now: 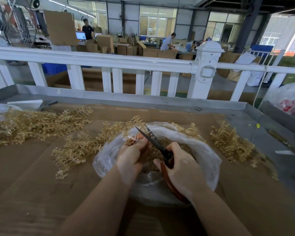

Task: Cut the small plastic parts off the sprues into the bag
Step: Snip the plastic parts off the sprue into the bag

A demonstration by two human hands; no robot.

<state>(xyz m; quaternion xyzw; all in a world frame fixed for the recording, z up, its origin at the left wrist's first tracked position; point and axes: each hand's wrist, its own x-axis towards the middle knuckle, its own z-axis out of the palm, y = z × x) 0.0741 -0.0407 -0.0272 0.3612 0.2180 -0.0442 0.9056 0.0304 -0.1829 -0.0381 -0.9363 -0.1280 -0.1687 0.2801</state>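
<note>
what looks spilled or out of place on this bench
Nothing looks spilled. The tan plastic sprues lie in loose heaps on the brown cardboard sheet, not stacked. The clear plastic bag sits open under the left hand and right hand, which grips the red-handled scissors.

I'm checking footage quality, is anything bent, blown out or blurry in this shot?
Head view: wide-angle lens bows the white fence rail; bright far-right window is washed out; the clear plastic bag shows soft glare; hands and black-bladed scissors stay sharp.
</note>
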